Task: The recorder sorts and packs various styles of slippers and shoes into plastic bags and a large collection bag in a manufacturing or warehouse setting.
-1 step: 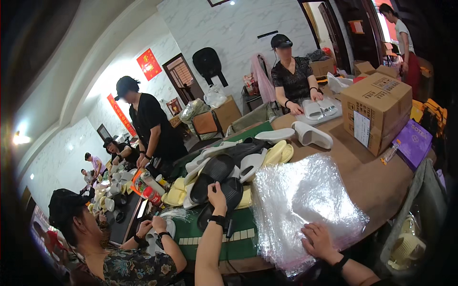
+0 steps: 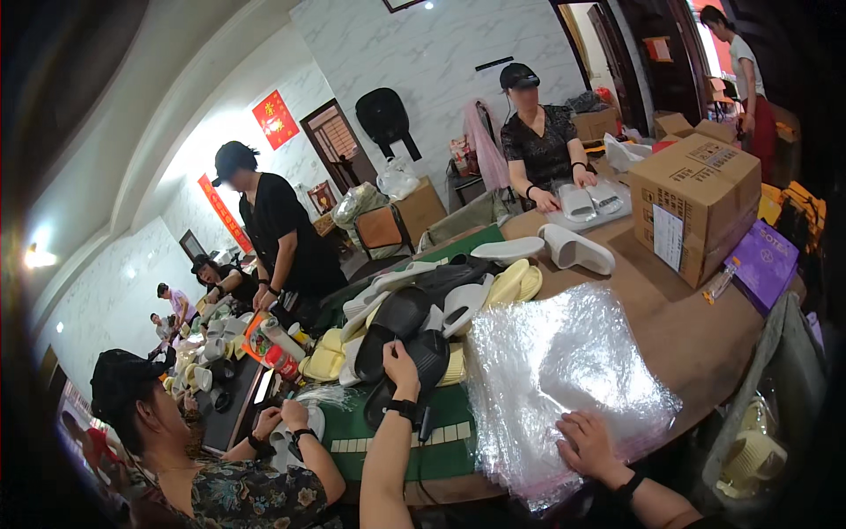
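Nothing's visibly shifted, the work no further: left hand [image 2: 401,364] pinched before a black slide sandal [image 2: 431,356], contents unclear, right hand [image 2: 585,445] spread on clear plastic bags [image 2: 560,353].

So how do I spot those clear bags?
Find the big cardboard box on the table. Lower left in view, under the wearer's right hand, lies the stack of clear bags: flat, shiny, transparent, unlike the heaped slippers beside it.

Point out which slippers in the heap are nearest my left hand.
The black slippers up front, right by your left hand; the yellow slippers and white slippers sit farther off.
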Tool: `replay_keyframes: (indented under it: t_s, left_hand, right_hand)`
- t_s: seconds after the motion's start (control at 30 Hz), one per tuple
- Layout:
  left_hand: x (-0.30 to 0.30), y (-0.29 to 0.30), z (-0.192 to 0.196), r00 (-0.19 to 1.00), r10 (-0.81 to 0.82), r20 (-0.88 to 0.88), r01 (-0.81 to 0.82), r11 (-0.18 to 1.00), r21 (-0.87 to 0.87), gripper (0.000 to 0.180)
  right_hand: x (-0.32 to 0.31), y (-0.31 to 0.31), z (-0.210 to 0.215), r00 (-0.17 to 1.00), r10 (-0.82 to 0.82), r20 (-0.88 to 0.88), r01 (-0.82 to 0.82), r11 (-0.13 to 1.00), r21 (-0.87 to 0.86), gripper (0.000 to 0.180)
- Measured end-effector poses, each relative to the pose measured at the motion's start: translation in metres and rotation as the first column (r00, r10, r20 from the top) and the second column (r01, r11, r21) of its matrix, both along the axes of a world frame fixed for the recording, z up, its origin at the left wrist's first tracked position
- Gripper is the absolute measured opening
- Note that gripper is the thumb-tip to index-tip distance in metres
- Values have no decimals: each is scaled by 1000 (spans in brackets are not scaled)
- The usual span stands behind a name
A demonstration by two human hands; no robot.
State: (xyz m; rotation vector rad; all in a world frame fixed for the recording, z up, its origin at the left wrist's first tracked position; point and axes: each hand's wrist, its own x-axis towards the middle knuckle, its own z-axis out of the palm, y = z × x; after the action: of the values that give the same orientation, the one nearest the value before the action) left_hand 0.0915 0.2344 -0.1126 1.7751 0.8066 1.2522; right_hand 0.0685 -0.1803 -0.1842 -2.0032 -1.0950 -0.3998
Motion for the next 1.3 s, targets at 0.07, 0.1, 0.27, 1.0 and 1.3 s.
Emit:
replay_keyframes:
  t_s: [0.07, 0.1, 0.27, 1.0, 1.3]
  left_hand:
    - [-8, -13, 5, 999, -31, 27, 33, 998, -58, 16]
    - [-10, -17, 2, 999, -31, 22, 32, 998, -56, 16]
    - [-27, -37, 9, 993, -115, -14, 109, 966, -235, 26]
    - [-17, -11, 18, 959, -171, 228, 283, 653, -703, 40]
    - [-19, 10, -13, 953, -243, 181, 303, 764, -569, 32]
  right_hand:
    - [1, 1, 0, 1000, 2, -11, -2, 1000, 10, 33]
    - [2, 0, 0, 1000, -4, 13, 4, 1000, 7, 33]
    - [4, -1, 6, 999, -10, 43, 9, 1000, 24, 33]
    - [0, 0, -1, 999, -31, 19, 31, 999, -28, 33]
    - [0, 1, 0, 1000, -27, -1, 27, 999, -18, 33]
